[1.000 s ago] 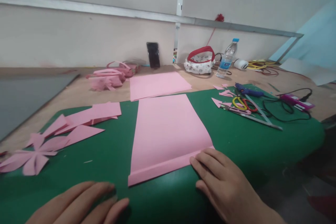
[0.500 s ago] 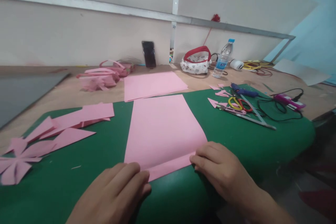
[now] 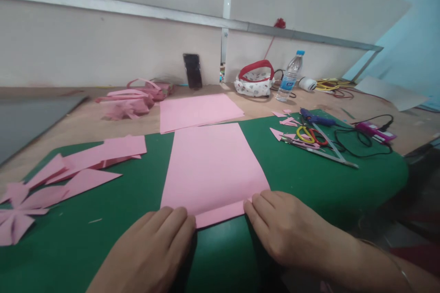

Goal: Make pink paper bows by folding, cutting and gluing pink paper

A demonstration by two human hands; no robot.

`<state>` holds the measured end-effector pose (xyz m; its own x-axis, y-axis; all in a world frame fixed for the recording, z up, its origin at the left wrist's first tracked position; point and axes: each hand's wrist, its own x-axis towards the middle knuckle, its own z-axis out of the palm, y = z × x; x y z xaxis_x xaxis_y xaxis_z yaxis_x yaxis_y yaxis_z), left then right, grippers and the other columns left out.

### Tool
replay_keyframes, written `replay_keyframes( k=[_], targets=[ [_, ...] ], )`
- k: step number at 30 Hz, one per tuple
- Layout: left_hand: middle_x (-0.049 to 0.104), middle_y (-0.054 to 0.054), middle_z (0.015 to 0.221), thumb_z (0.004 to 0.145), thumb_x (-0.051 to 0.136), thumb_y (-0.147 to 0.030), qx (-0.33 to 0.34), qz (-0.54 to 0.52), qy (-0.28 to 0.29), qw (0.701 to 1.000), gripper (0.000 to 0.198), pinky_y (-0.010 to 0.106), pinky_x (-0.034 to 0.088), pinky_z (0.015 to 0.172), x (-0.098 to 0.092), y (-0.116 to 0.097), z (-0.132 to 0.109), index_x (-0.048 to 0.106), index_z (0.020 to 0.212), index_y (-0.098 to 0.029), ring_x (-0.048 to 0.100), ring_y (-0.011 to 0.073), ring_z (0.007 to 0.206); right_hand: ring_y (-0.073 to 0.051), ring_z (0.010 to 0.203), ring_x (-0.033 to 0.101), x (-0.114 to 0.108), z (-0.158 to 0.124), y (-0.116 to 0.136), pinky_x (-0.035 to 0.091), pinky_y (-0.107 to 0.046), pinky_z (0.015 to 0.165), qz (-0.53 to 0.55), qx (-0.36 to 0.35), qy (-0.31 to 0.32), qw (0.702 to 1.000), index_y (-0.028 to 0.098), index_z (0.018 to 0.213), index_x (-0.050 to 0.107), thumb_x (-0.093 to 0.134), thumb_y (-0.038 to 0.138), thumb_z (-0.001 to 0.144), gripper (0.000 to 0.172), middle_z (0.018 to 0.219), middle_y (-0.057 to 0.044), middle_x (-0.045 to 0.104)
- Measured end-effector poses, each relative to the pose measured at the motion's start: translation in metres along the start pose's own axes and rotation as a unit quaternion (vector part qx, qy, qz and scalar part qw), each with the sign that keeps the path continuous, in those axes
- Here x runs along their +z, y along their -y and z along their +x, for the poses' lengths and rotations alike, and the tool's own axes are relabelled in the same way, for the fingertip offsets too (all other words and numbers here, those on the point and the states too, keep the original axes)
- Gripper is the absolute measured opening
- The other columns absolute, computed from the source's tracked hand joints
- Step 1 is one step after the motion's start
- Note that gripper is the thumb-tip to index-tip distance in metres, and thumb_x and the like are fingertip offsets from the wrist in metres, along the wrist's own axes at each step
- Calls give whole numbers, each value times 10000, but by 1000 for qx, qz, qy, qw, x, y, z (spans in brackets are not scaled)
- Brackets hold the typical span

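A pink paper sheet (image 3: 211,165) lies on the green cutting mat (image 3: 309,178), with a narrow strip folded up along its near edge. My left hand (image 3: 154,247) rests on the left end of that fold, fingers together and pressed flat. At the right end of the fold, my right hand (image 3: 285,229) presses down, fingers curled over the paper's corner. Neither hand lifts the sheet off the mat.
More pink sheets (image 3: 199,110) lie behind. Cut pink pieces (image 3: 85,165) and a folded flower shape (image 3: 17,210) sit at the left. Scissors (image 3: 307,135), a ruler (image 3: 330,153), a glue gun (image 3: 318,119), cables, a water bottle (image 3: 290,75), a pouch (image 3: 254,82) and a phone (image 3: 192,71) stand right and back.
My left hand came forward from the mat's near edge onto the left end of the fold. The right hand stayed at the right end, shifting slightly left.
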<state>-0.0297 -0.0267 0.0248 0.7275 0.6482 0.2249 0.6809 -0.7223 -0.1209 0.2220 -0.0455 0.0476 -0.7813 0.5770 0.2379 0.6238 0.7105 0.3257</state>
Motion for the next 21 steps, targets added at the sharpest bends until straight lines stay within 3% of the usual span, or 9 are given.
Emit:
replay_keyframes(
  k=[4, 9, 12, 16, 21],
  targets=[
    [560, 17, 739, 746, 381, 1, -14, 7, 46, 999, 300, 343, 369, 623, 0, 1, 5, 579, 762, -223, 491, 194, 658, -186, 587, 467, 6, 1, -1, 326, -331, 530, 11, 27, -14, 999, 114, 804, 617, 432, 32, 833, 204, 701, -81, 565],
    [551, 3, 691, 877, 421, -213, 26, -43, -17, 999, 182, 323, 339, 560, 0, 8, 7, 562, 763, -225, 474, 189, 597, -181, 583, 401, 11, 5, 1, 257, -315, 527, 42, 114, -37, 992, 171, 677, 542, 440, 33, 807, 215, 637, -42, 508],
    [565, 0, 728, 898, 381, -231, 0, -73, -16, 997, 214, 313, 343, 587, 0, 11, 7, 572, 803, -232, 487, 180, 635, -184, 609, 400, 9, 6, 4, 246, -315, 547, 52, 128, -26, 990, 171, 687, 547, 458, 15, 778, 202, 654, -43, 521],
    [562, -2, 719, 913, 345, -323, -78, -121, 66, 987, 275, 299, 337, 572, -1, 15, 13, 547, 750, -235, 510, 176, 637, -177, 629, 407, 11, 6, -1, 243, -311, 567, 78, 157, -5, 984, 176, 684, 542, 488, 32, 807, 196, 685, -35, 546],
    [574, 3, 740, 910, 295, -441, -187, -159, 177, 953, 360, 298, 349, 601, -7, 18, 25, 517, 730, -221, 540, 176, 670, -166, 669, 459, 22, 4, -18, 267, -296, 598, 157, 218, 19, 963, 181, 696, 536, 556, 209, 874, 181, 710, -11, 576]
  ],
)
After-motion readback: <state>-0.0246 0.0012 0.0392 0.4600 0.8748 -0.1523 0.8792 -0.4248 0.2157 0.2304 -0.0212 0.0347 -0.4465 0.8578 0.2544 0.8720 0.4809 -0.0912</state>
